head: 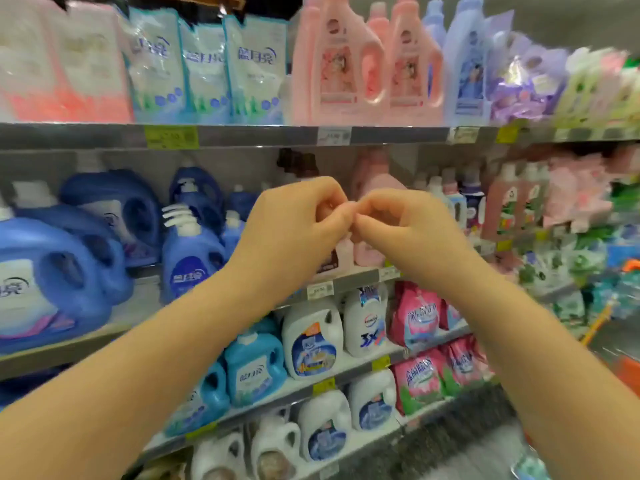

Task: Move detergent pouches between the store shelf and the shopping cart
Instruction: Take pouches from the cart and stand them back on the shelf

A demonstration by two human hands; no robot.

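Head view. Your left hand (298,220) and right hand (398,226) are raised side by side in front of the store shelf (259,136). Both are curled, and their fingertips (341,209) press against each other at the middle of the frame. Neither hand touches any product.

White-and-blue detergent pouches (204,71) stand upright in a row on the top shelf, above and left of your hands. Pink bottles (343,64) stand just beside them on the right. Pink pouches (417,317) sit on two lower shelves, below your right forearm. Large blue jugs (52,278) fill the middle shelf at left. White jugs (311,341) stand between your forearms, lower down.

The edges of the frame are blurred, and the price tags (334,136) are unreadable.
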